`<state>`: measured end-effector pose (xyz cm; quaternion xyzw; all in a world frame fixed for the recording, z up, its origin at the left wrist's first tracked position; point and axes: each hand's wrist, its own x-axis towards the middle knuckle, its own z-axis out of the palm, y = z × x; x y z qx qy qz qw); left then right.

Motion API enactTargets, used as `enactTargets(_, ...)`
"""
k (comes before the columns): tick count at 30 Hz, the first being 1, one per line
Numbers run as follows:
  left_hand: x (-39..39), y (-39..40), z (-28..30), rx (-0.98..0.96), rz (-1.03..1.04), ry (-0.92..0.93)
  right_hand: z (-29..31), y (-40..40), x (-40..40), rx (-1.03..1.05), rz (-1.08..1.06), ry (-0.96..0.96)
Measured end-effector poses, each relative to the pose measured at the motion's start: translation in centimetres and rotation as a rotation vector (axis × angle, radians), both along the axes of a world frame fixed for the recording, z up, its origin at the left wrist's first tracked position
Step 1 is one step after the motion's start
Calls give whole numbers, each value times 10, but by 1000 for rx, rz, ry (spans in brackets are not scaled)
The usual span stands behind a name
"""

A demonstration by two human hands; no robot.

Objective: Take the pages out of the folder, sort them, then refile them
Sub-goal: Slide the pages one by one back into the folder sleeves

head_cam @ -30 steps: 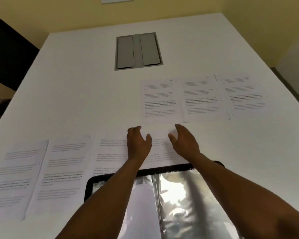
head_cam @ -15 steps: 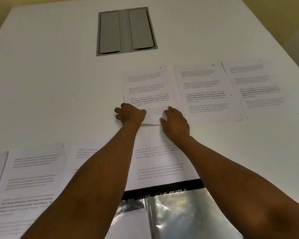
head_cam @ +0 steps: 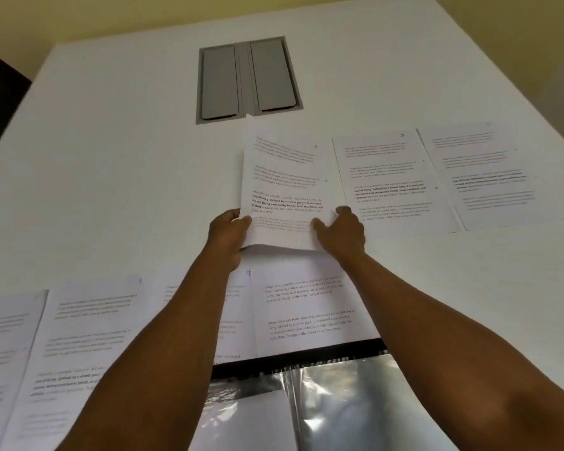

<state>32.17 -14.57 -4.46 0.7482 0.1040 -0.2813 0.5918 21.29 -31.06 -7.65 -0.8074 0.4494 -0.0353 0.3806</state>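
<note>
I see the printed page (head_cam: pixel 287 187) held up off the white table (head_cam: pixel 111 177), tilted with its near edge curling downward, and both hands grip that near edge. The left hand (head_cam: pixel 227 234) pinches the near left corner, thumb on top and fingers under the sheet; the right hand (head_cam: pixel 341 234) pinches the near right corner the same way. Just to the right of the right hand two more pages (head_cam: pixel 388 183) lie flat side by side, the nearer one almost touching the held sheet. Below the hands, under my forearms, a row of pages (head_cam: pixel 306 307) lies flat and runs away to the left. Nearest me, between the forearms, the open folder (head_cam: pixel 339 408) shows its black edge and shiny plastic sleeves. Beyond the hands, a grey recessed panel (head_cam: pixel 248 79) sits in the tabletop.
</note>
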Motion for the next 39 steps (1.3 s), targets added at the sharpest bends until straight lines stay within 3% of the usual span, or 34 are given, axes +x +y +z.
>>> enactTargets(3, -15, 23, 15, -93, 13, 21, 20, -8, -18, 269, -119, -84)
enactTargets(11, -121, 80, 47, -185, -75, 13, 65, 3, -127, 645, 4, -315)
enactTargets(17, -218, 114, 59, -165, -137, 24, 91, 36, -217, 616, -139, -404)
enactTargets(25, -302, 127, 65, -34, -110, -20, 103, 51, -305, 403, -237, -420)
enactTargets(33, -344, 123, 52, 298, -238, -272, 110, 19, -340, 302, -325, -497)
enactTargets(39, -356, 105, 37, 433, -363, -340, 115, -8, -349, 290, -416, -547)
